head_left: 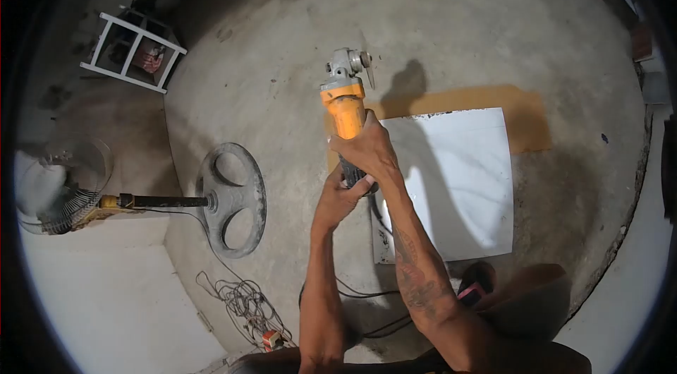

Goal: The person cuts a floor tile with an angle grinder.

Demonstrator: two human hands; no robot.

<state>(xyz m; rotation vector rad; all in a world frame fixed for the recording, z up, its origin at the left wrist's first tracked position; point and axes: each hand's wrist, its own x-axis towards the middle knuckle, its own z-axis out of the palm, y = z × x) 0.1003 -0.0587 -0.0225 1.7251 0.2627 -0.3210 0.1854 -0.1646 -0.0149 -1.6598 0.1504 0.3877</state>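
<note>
Right hand (368, 152) grip wrapped tight round orange angle grinder (344, 102); left hand (340, 197) grip clenched round its rear, beside white tile (465, 183) on floor (282, 56).

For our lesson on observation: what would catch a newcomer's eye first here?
An orange angle grinder, gripped by the right hand and the left hand, is held up mid-picture. Just right of it a white sheet lies on the concrete floor; a fan lies on its side at left.

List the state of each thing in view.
angle grinder: held aloft, disc end up
right hand: shut on grinder body
left hand: shut on grinder rear
white panel: lying flat
fan: lying on its side
cable: tangled
</note>
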